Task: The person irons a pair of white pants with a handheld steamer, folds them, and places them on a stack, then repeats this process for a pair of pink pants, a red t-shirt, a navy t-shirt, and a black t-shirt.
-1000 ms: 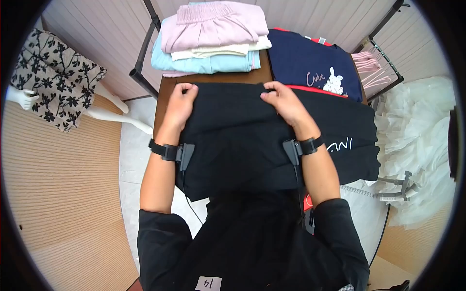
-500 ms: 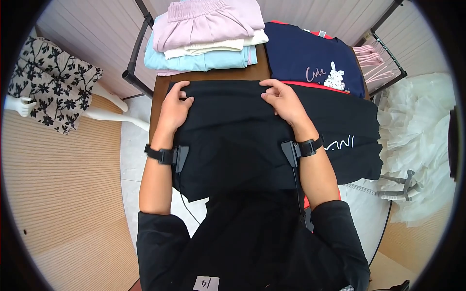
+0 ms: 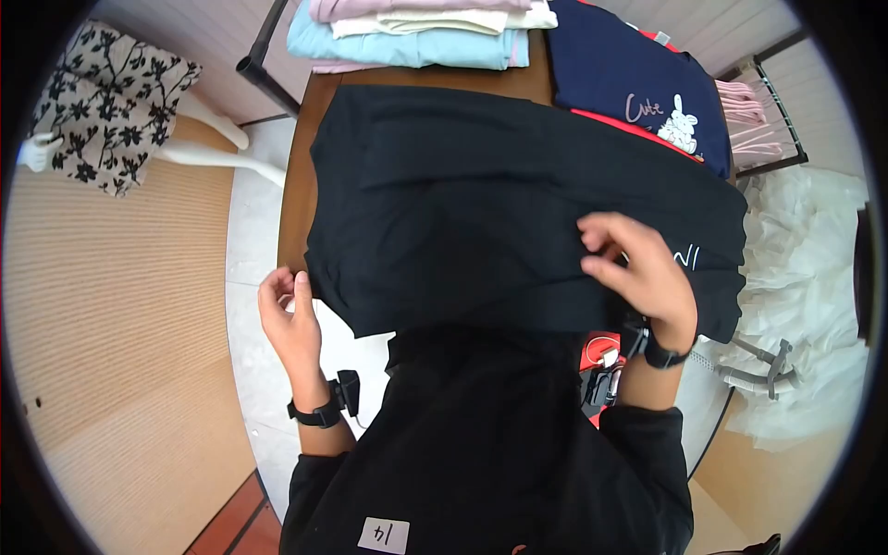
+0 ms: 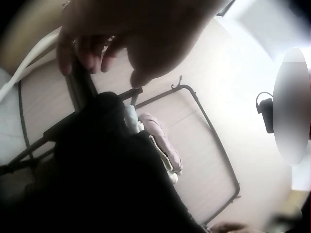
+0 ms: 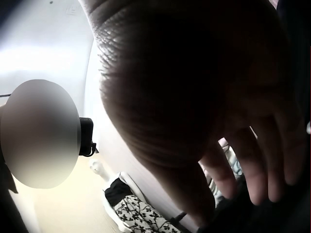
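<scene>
A black garment [image 3: 444,213] lies spread across the brown table [image 3: 296,203], its near edge at the person's front; white lettering [image 3: 686,257] shows near its right end. The left hand [image 3: 292,319] is beside the garment's left edge, fingers loosely bent with nothing between them; the left wrist view shows this hand [image 4: 131,39] above dark cloth. Over the right part of the garment is the right hand [image 3: 643,268], fingers loosely bent and thumb apart, holding nothing. In the right wrist view its fingers [image 5: 252,165] hang down near dark cloth.
Folded pastel clothes [image 3: 416,42] and a navy shirt with a rabbit print [image 3: 638,83] lie at the table's back. A mannequin in a floral skirt [image 3: 111,111] stands left. Pink hangers [image 3: 745,116] and white tulle [image 3: 795,277] are at right.
Both hands have left the garment's far edge: the left came down and outward to the left, the right moved right and nearer. The garment's far part now lies flatter and extends farther back.
</scene>
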Demonstrator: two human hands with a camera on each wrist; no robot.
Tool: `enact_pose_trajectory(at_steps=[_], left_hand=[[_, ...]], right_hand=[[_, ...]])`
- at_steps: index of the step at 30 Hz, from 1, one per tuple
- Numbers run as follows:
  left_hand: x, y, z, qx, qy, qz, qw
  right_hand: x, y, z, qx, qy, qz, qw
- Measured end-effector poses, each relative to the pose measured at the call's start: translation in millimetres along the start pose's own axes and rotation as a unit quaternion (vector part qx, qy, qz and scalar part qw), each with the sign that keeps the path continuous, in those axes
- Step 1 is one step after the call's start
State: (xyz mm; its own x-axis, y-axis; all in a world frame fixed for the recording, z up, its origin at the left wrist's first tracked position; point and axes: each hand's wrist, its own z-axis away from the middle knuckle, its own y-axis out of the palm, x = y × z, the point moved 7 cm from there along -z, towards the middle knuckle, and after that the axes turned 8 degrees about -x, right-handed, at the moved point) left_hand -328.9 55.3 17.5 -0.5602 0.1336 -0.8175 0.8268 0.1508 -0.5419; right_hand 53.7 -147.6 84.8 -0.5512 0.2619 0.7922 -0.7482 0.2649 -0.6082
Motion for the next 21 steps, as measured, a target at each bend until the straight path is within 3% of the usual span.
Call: enact_pose_trajectory(at_steps=[2, 3, 5, 6, 8, 10, 12, 13, 14, 16, 18, 20, 21], left_hand=[[0.7, -3.5, 16.0, -0.010, -0.045, 0.022, 0.999], [11.1, -1.6, 24.1, 0.008, -0.107, 0.064, 0.992], [19.2, 7.2, 42.1, 0.040, -0.236, 0.164, 0.957], [19.9, 7.5, 45.7, 0.045, -0.237, 0.165, 0.956], [10.6, 22.9, 55.7, 0.171, -0.224, 0.245, 0.928], [-12.8, 16.2, 37.4, 0.114, -0.098, 0.184, 0.971], [-17.7, 17.7, 14.5, 0.110, -0.104, 0.254, 0.955], [-28.0, 21.4, 5.5, 0.151, -0.122, 0.253, 0.948], [-20.5, 22.2, -6.0, 0.186, -0.149, 0.169, 0.956], [-19.2, 22.9, -11.1, 0.206, -0.141, 0.123, 0.960], [-20.6, 17.4, -5.9, 0.244, -0.081, 0.061, 0.964], [-27.5, 11.3, 1.4, 0.252, -0.071, 0.063, 0.963], [-24.8, 5.4, 0.1, 0.221, -0.024, -0.037, 0.974]], right_hand=[[-3.3, 2.1, 27.6, -0.012, -0.014, 0.050, 0.999], [-7.2, 4.6, 38.7, -0.009, -0.013, 0.051, 0.999], [-20.5, -1.6, 56.6, -0.082, 0.024, 0.091, 0.992], [-23.1, 0.5, 60.9, -0.084, 0.028, 0.094, 0.992], [-19.4, 2.2, 67.7, -0.115, -0.021, 0.170, 0.979], [-27.1, 6.3, 70.9, -0.096, -0.010, 0.172, 0.980], [-24.4, 11.2, 69.1, -0.105, -0.025, 0.176, 0.978], [-24.2, 13.0, 66.6, -0.107, -0.029, 0.177, 0.978], [-25.0, 16.0, 65.3, -0.110, -0.029, 0.178, 0.977], [-23.4, 18.2, 61.6, -0.129, -0.049, 0.165, 0.977], [-22.9, 16.6, 64.0, -0.139, -0.047, 0.160, 0.976], [-27.7, 11.6, 68.5, -0.143, -0.029, 0.167, 0.975], [-27.9, 8.8, 70.3, -0.148, -0.032, 0.175, 0.973]])
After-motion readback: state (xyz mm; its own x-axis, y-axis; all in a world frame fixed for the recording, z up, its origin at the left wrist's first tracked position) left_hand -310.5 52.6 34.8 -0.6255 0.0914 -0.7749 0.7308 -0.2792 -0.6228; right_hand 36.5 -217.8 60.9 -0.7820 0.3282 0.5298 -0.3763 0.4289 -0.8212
